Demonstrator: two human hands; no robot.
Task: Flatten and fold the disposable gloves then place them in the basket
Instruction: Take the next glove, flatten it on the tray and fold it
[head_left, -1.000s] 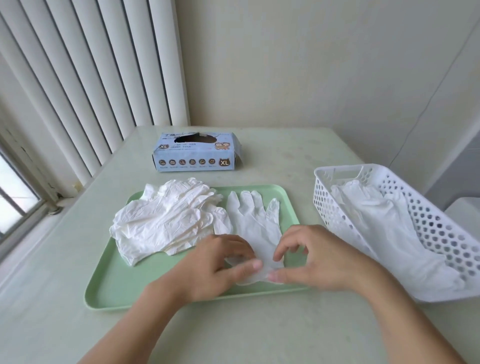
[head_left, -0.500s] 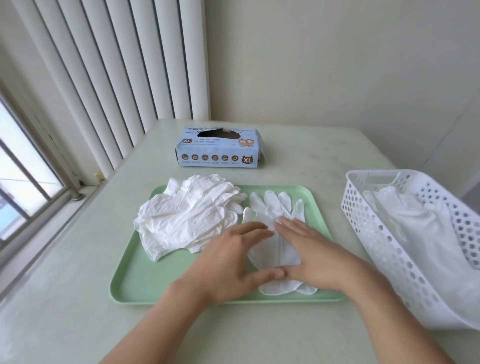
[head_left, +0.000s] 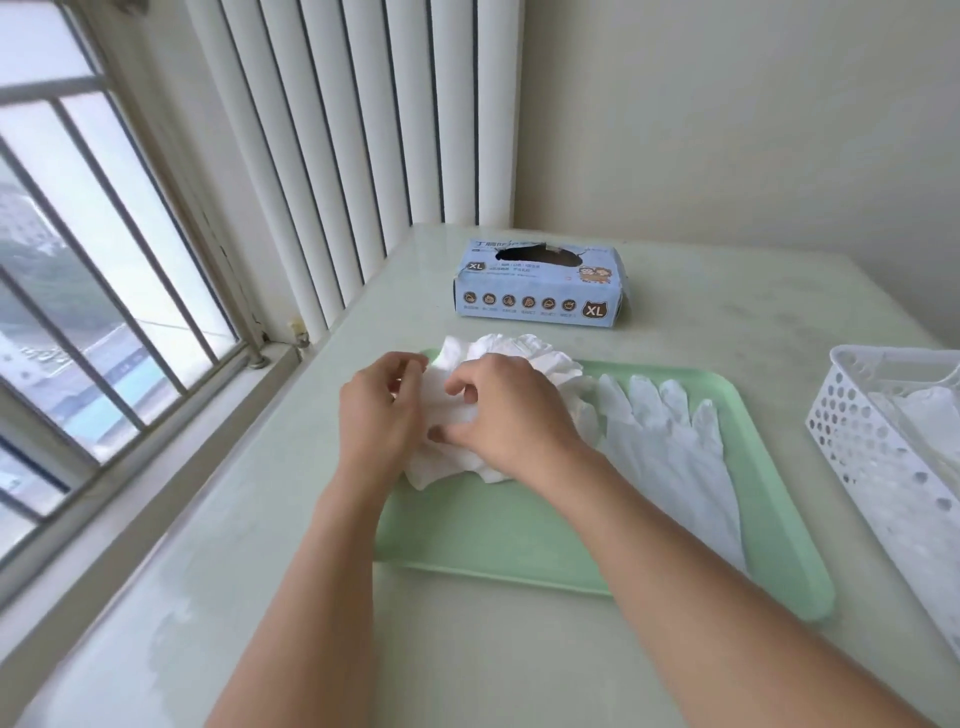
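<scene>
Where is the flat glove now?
In the head view, the flat glove lies on the tray's right part, between the crumpled pile and the basket.

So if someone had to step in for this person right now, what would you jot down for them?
Left hand and right hand: both pinch into the crumpled glove pile at the tray's far left corner.
One glove lies flattened on the tray's right side, not yet folded.
Basket stands right of the tray with white gloves already in it; how many cannot be told.
Glove box sits behind the tray.
Done: some gloves in the basket, one flattened.
Left: pull a glove from the pile and flatten it, fold the flat ones, put them in the basket, and work through the pile.
</scene>
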